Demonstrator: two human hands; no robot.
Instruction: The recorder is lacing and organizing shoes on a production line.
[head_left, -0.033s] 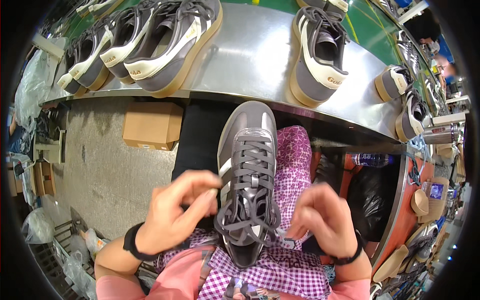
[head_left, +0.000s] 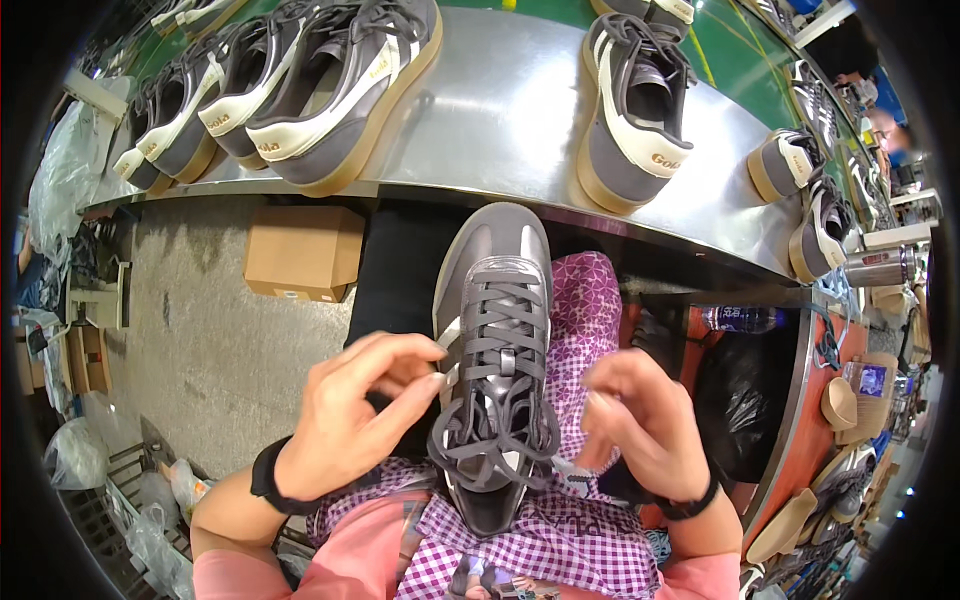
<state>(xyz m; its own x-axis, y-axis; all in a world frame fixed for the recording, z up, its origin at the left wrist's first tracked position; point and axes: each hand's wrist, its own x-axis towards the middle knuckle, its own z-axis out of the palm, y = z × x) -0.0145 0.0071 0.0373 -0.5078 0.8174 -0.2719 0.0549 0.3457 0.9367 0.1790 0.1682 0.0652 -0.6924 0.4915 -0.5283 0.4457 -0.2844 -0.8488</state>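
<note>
A grey lace-up sneaker with white side stripes lies on my lap, its toe pointing away from me. Grey shoelaces cross up its tongue and form loose loops near the ankle opening. At the shoe's left edge is my left hand, thumb and forefinger curved and apart, with nothing visible between them. My right hand hovers to the right of the loops, clear of the shoe. Its fingers are bent and somewhat blurred, and a gap shows between thumb and forefinger. I see nothing in it.
Ahead runs a metal work ledge beside a green belt. Matching sneakers stand on it, one right of centre and several at left. A cardboard box sits on the floor. At right is a red-sided shelf.
My right hand's fingers have lifted and spread slightly. My left thumb and forefinger have shifted a little toward the shoe. The shoe has barely moved.
</note>
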